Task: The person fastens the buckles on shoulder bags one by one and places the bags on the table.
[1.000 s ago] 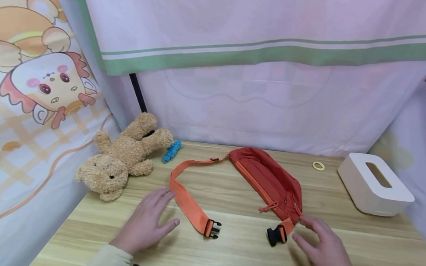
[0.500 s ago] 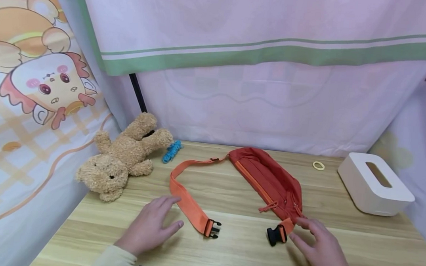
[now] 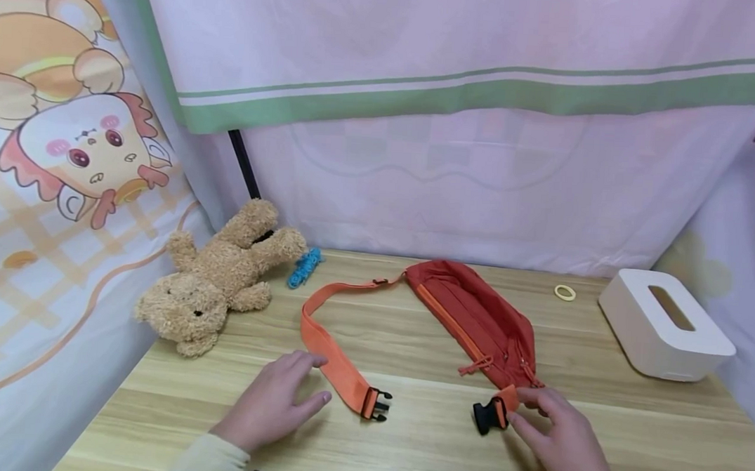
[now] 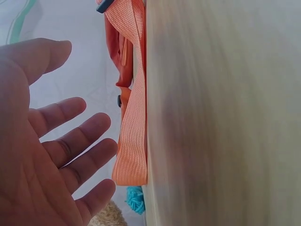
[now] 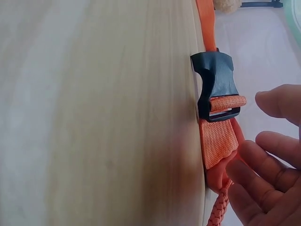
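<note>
While the red waist bag lies on the surface, both grips are unloaded. The left grip, fingers relaxed, is near the orange strap, left of the bag; the right grip, thumb spread from fingers, is just beside the socket buckle at the bag's near end. Finger contact there cannot be confirmed. Caution: pinching only slack webbing may let the socket swivel; catching the braided cord may drag the bag; lifting the strap mid-length may leave the prong buckle, left of the bag, dangling.
</note>
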The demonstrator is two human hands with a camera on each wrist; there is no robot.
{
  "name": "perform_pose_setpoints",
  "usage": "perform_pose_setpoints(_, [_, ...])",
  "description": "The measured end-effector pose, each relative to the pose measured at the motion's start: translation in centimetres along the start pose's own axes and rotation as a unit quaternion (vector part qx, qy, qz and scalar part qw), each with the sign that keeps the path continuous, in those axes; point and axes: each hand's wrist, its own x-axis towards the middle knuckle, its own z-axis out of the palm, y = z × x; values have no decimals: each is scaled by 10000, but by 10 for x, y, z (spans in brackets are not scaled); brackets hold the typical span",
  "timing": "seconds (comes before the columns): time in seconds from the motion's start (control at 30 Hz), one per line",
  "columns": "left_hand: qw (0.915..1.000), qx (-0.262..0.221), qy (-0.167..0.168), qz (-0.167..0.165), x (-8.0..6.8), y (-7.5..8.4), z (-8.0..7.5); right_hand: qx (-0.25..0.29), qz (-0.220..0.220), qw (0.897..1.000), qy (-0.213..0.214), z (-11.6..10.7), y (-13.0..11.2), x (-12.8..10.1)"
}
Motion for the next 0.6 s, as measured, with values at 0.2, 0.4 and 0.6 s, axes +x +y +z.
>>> perform_pose_setpoints(0.2, [10000,-66,-42,31,2,2,2,126,-199,9996,149,5,-1,2])
perform_pose_setpoints(0.4, [9997,-179,-125,72,3,5,4,165,-186,9996,146,8,-4,3])
perform_pose_setpoints(0.6, [9992,-302,-252,76,5,8,5,195,-318,9989,279,10,-5,4])
